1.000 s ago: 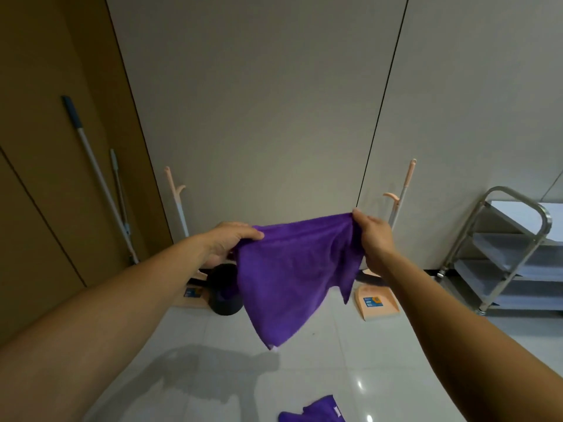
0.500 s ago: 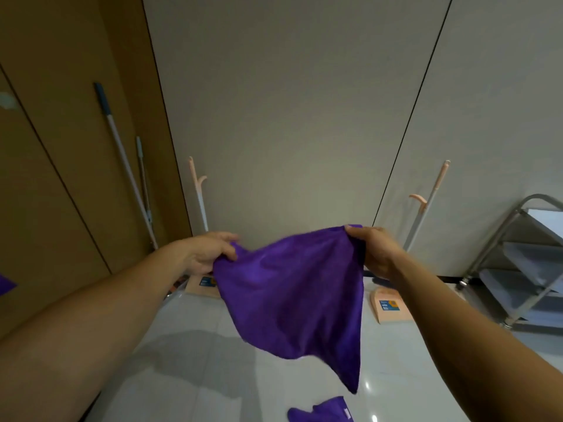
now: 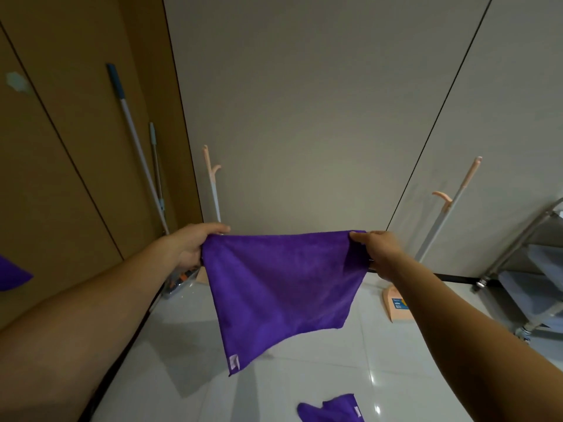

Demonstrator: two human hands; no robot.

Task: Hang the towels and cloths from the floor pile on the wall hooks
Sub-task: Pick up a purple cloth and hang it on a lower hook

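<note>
Since half a second ago the purple cloth [image 3: 283,287] has been drawn out flat, where before it sagged in a bunch. It hangs in the air in front of me, above the floor [image 3: 304,376], its top edge stretched between both hands. My left hand [image 3: 195,248] grips one top corner with its fingers curled round it, and my right hand [image 3: 377,251] pinches the other. The rest drapes to a point with a small tag [image 3: 234,362]. I judge it light, soft and limp, unlikely to slip, so the corners or top edge are the places to hold. A second purple cloth [image 3: 332,411] lies on the floor below. Another purple piece [image 3: 12,274] shows at the left edge by the brown wall [image 3: 61,193]. I cannot make out a hook.
</note>
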